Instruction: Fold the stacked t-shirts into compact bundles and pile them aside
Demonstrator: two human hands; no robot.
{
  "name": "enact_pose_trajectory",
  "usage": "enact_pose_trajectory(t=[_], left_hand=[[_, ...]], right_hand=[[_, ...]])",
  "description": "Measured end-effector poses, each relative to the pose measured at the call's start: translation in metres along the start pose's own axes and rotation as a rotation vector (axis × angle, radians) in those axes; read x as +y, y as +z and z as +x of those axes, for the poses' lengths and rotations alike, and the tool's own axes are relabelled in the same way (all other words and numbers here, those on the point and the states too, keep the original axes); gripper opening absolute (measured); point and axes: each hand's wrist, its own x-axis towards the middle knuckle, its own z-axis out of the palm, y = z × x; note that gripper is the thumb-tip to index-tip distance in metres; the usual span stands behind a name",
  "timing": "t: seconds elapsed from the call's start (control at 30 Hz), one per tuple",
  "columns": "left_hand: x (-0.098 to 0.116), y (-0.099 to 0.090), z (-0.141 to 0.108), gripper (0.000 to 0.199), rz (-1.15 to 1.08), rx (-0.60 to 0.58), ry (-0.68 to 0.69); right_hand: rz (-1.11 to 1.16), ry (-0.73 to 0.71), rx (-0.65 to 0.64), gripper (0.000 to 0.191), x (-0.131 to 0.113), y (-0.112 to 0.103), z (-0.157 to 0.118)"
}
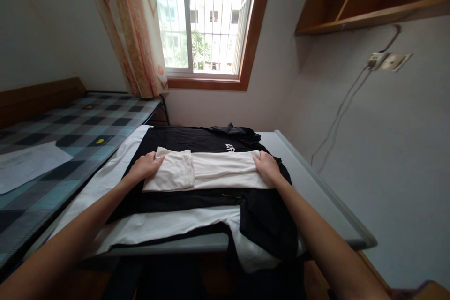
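Observation:
A white garment [225, 168], folded into a long strip, lies across a black T-shirt [183, 136] with white lettering. My left hand [149, 165] grips the strip's far left corner, where the cloth is doubled over into a thicker part. At the far right corner, my right hand [266, 165] pinches the other end between thumb and fingers. Beneath the black shirt is a white cloth [168, 227] that shows along the left and front. A black sleeve [267, 220] and part of the white cloth hang over the table's front edge.
The pale table [316, 197] meets the wall on the right. To the left stands a bed with a checked mattress [91, 117], a paper sheet [31, 164] lying on it. A curtain [137, 28] hangs beside the barred window. Wooden shelves [372, 14] and a cabled socket [383, 62] are at right.

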Motion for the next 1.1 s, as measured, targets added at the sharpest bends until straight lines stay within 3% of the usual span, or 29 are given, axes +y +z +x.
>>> enact_pose_trajectory(t=[0.13,0.23,0.4,0.5,0.6,0.77,0.87,0.93,1.0,1.1], left_hand=[[-0.001,0.006,-0.002,0.041,-0.034,0.065,-0.020],[-0.002,0.009,-0.004,0.037,-0.173,0.143,0.038],[0.002,-0.003,0.005,0.031,-0.502,0.319,0.194],[0.008,-0.010,0.023,0.027,-0.643,0.405,0.207],[0.018,-0.006,0.043,0.022,-0.648,0.303,0.117],[0.032,0.008,0.058,0.024,-0.391,0.049,0.036],[0.040,0.009,0.049,0.036,-0.198,0.101,0.058],[0.045,0.008,0.039,0.037,-0.127,0.235,0.158],[0.052,0.007,0.028,0.030,-0.142,0.296,0.339],[0.060,0.007,0.008,0.028,-0.233,0.102,0.643]], right_hand=[[-0.103,-0.033,0.087,0.040,-0.014,0.005,-0.019],[-0.119,-0.046,0.095,0.041,-0.017,0.009,-0.021],[-0.050,-0.090,0.193,0.044,-0.017,-0.008,0.002],[-0.016,-0.069,0.251,0.047,-0.018,-0.025,0.027],[0.021,0.006,0.214,0.047,-0.014,-0.032,0.052],[0.088,0.102,-0.022,0.040,0.001,-0.013,0.069],[0.158,0.162,-0.009,0.044,0.010,-0.002,0.069],[0.235,0.210,0.050,0.049,0.015,0.000,0.070],[0.315,0.243,0.081,0.051,0.021,-0.001,0.072],[0.444,0.233,-0.008,0.049,0.032,-0.006,0.076]])
